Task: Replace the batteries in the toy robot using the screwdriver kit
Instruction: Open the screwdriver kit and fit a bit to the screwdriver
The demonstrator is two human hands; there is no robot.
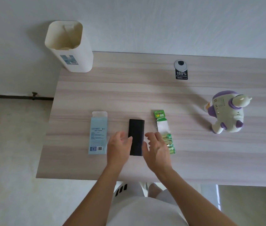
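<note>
This looks like an office, or a plain work room. There is a long desk with a pale wood top, set against a plain white wall. The desk has a round hole with a silver ring, like office desks have (a black sticker sits just below it). A tall white bin stands on the pale floor by the desk's corner.

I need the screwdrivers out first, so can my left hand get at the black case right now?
Probably yes: the left hand is open right at the left edge of the black case, with nothing between them, and the blue box lies off to the hand's other side.
</note>
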